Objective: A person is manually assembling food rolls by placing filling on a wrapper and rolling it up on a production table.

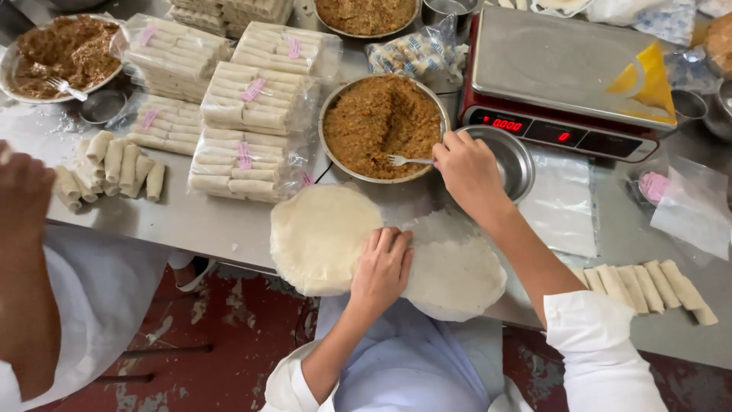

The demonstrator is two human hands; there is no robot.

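Head view: right hand point(469, 169) grips a silver fork point(408, 160) in the far round metal bowl of brown filling point(381, 126); left hand point(381, 268) lies flat and open on the near pale round wrapper point(316, 236).

A food-production kitchen: a steel worktable point(213, 221), a digital scale point(560, 80) at 1 o'clock, bagged rolls point(248, 133) at 11 o'clock, 3 filling bowls.

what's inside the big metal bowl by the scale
The bowl holds brown minced filling and a fork, gripped by the right hand. The bowl's bottom is covered.
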